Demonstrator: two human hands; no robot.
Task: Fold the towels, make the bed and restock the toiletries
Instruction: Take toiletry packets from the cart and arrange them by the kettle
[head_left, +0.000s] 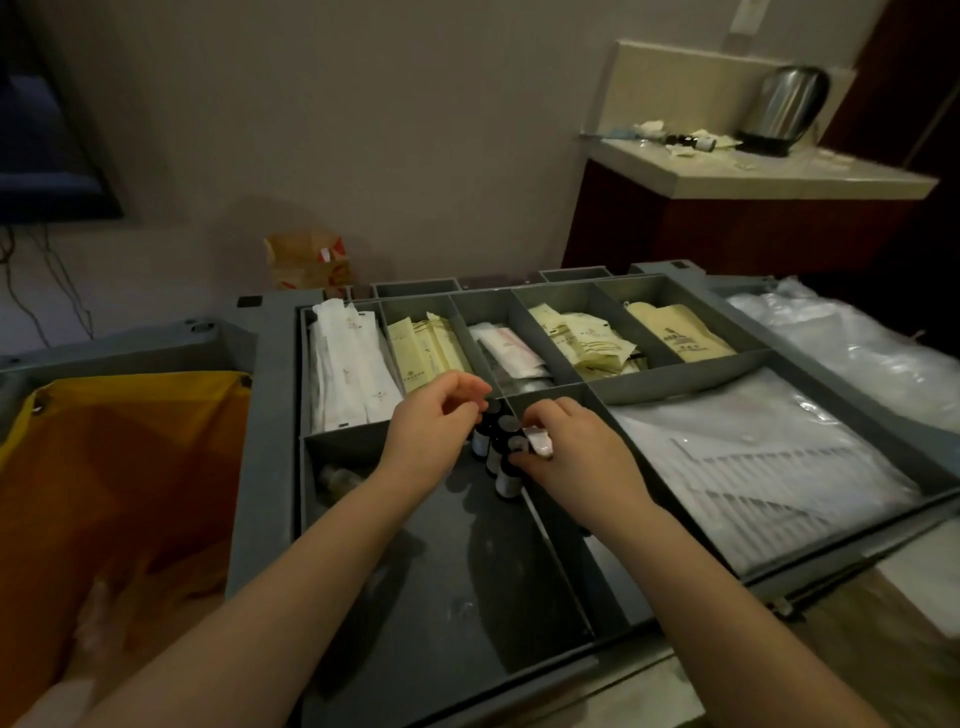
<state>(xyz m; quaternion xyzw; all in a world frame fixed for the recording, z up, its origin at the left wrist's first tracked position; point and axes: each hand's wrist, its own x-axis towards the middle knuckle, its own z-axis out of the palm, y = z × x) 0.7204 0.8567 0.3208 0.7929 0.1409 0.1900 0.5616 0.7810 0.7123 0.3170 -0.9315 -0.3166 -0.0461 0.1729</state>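
Observation:
A grey housekeeping cart tray (275, 415) with dividers lies below me. Several small dark-capped toiletry bottles (506, 475) stand clustered at the far corner of its front compartment. My left hand (436, 421) hovers over the bottles with curled fingers, its fingertips at one cap. My right hand (576, 447) grips a bottle from the right and pinches a small white item (540, 441) by the thumb. Rear compartments hold white sachets (348, 364), cream packets (426, 348) and more cream packets (587, 338).
A yellow-orange laundry bag (119, 467) hangs at the cart's left. Plastic-wrapped white items (753, 457) fill the right compartment. A counter (779, 171) at the back right carries a steel kettle (789, 104) and scattered small items. A paper bag (306, 260) stands by the wall.

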